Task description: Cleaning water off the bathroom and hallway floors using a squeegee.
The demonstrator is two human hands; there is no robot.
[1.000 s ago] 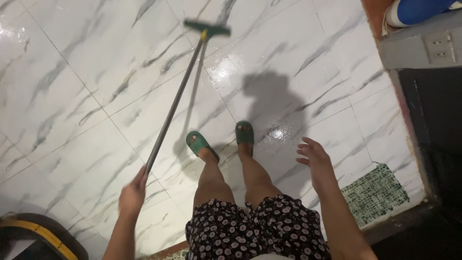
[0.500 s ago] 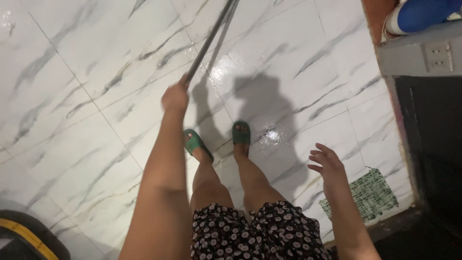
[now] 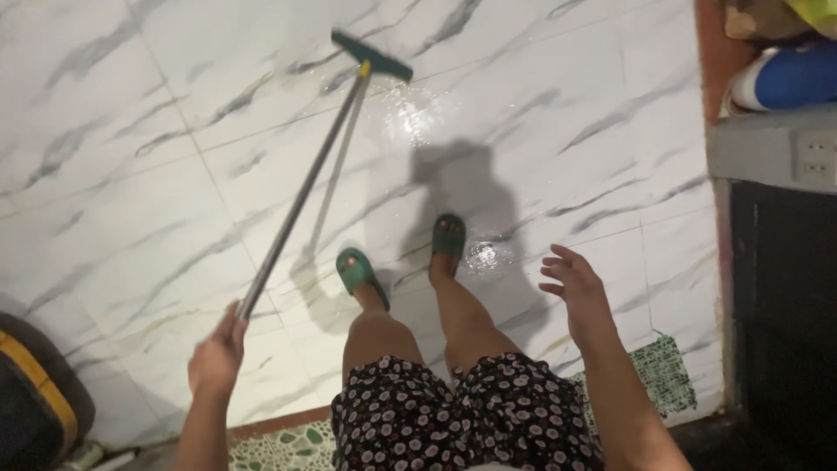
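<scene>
My left hand [image 3: 216, 359] is closed around the end of a long metal handle [image 3: 296, 202], gripping it low at my left side. The handle runs up and away from me at a slant to a green squeegee head [image 3: 372, 57] that rests on the wet floor [image 3: 131, 174] well ahead of my feet. The floor is white marble-look tile with grey veins, and it shines with water just beyond my toes.

My right hand [image 3: 573, 288] holds nothing; it hangs open in the air beside my right knee, fingers spread and slightly curled.

I stand in green slippers [image 3: 359, 270], one foot a little ahead of the other, wearing dark shorts [image 3: 462, 419] with a small flower print. My shadow [image 3: 462, 179] falls on the tiles between my feet and the squeegee head. A green patterned mat [image 3: 676, 375] lies near my right side, against a dark doorway [image 3: 785, 305]. A blue and white container [image 3: 789, 78] sits at the upper right.
</scene>
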